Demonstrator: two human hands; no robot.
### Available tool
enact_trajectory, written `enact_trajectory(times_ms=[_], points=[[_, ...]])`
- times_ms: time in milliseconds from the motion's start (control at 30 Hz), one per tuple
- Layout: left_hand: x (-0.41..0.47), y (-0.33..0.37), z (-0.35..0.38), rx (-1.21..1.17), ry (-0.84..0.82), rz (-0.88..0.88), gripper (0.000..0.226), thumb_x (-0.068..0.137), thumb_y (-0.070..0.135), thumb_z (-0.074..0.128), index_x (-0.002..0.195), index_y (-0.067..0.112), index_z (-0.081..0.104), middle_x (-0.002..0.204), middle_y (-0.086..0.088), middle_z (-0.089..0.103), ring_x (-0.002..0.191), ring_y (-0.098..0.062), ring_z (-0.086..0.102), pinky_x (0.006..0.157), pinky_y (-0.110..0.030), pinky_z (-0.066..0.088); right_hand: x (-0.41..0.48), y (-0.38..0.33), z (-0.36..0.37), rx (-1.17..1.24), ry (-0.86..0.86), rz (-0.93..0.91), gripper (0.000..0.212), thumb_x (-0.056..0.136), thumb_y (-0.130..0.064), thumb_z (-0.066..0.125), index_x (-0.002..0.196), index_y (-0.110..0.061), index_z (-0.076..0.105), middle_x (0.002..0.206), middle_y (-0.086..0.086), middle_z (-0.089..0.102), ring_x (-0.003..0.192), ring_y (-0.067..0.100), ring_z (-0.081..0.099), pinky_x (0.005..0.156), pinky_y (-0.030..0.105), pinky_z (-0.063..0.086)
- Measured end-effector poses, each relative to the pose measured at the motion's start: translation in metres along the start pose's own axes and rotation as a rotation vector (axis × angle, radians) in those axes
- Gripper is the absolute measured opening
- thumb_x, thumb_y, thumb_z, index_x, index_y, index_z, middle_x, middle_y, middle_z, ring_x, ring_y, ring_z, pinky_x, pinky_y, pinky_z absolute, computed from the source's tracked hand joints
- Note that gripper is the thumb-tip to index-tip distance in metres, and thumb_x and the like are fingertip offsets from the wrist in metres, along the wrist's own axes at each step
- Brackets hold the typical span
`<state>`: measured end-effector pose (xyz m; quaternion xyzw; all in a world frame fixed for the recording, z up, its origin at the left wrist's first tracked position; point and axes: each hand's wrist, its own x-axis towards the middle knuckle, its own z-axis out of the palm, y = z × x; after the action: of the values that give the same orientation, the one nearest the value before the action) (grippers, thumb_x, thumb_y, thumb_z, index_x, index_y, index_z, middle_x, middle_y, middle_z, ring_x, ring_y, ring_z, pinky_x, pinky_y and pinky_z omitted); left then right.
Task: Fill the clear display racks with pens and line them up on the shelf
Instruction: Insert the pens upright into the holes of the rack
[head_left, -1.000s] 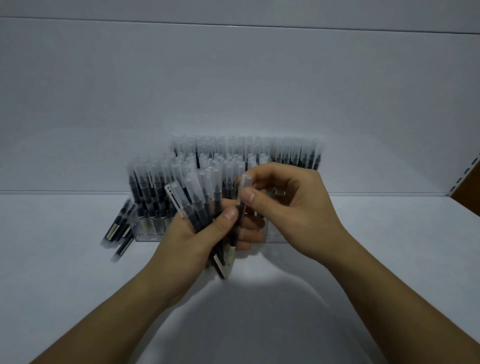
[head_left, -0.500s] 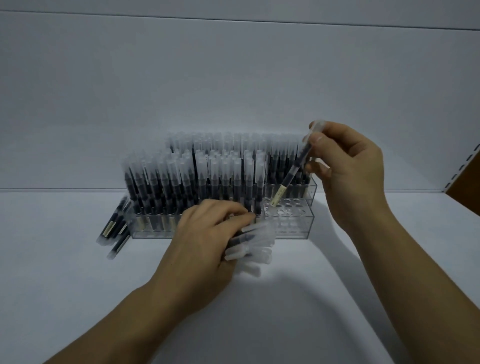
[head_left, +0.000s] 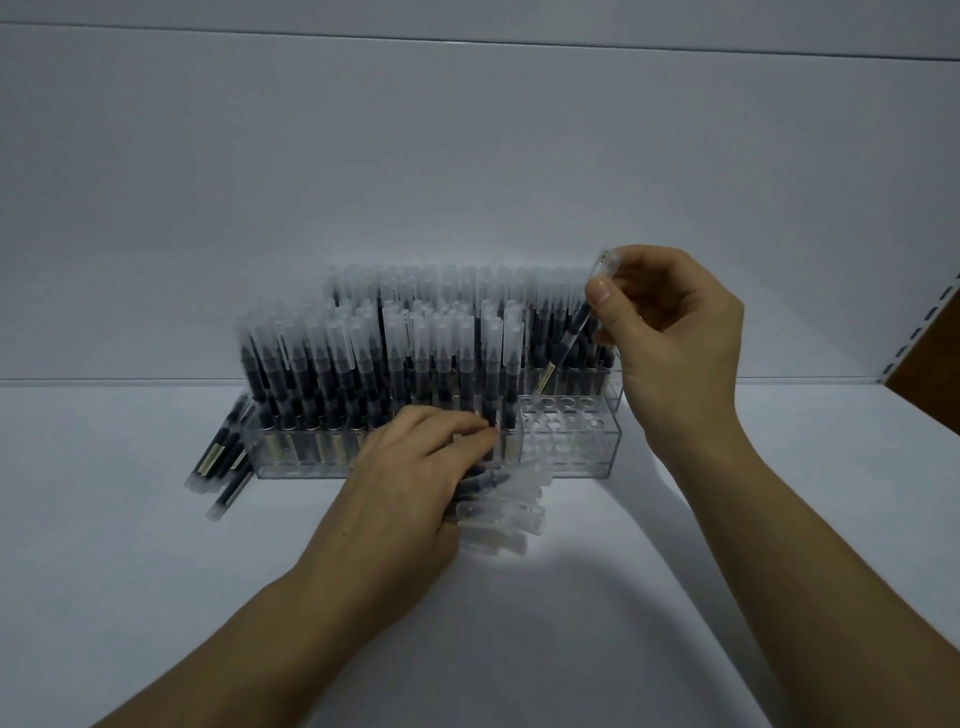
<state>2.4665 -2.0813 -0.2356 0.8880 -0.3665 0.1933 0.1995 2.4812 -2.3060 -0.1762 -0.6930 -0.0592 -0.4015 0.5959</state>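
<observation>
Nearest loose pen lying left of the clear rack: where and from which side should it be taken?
Take the nearest loose pen across its dark mid-barrel, from above and the near-left: it lies flat and slanted on the shelf, with the rack at its far right.

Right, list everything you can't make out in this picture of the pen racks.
Head view only:
- The bundle of pens gripped by the left hand: the count; the hand covers the barrels and only the caps show.
- The rear rack: its fill; the front-row pens hide it.
- The loose pens left of the front rack: their number; blurred, partly behind its corner.
- The single pen pinched by the right hand: its label; too small.
</observation>
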Motion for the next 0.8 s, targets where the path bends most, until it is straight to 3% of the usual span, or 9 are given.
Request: enact_trajectory(times_ms=[233,467,800], points=[[0.003,0.001,0.001,-0.03,0.028,-0.055,0.061,0.071,-0.003,0.075,0.127,0.019,0.066,0.126,0.009,0.059,0.116,-0.018,0.052,0.093,-0.046,0.049,-0.001,0.004,0.007,-0.018,-0.037,-0.022,0.018,0.088,-0.007,0.078,0.104,-0.013,0.072,0.089,-0.001,0.07,0.085,0.016,0.067,0.079,0.05,0.06],[0.003,0.002,-0.001,-0.03,0.024,-0.063,0.061,0.071,-0.003,0.074,0.127,0.019,0.066,0.123,0.009,0.058,0.113,-0.017,0.05,0.091,-0.047,0.048,-0.001,0.008,0.016,-0.111,-0.11,-0.072,0.017,0.087,-0.011,0.08,0.1,-0.019,0.072,0.084,-0.005,0.069,0.078,0.007,0.064,0.072,0.019,0.052],[0.004,0.006,-0.005,-0.021,0.016,-0.079,0.061,0.07,-0.004,0.068,0.126,0.02,0.067,0.121,0.009,0.055,0.11,-0.015,0.047,0.09,-0.044,0.048,-0.007,0.015,0.019,-0.203,-0.192,-0.045,0.02,0.087,-0.012,0.081,0.105,-0.017,0.073,0.086,-0.004,0.071,0.082,0.015,0.068,0.076,0.023,0.057]])
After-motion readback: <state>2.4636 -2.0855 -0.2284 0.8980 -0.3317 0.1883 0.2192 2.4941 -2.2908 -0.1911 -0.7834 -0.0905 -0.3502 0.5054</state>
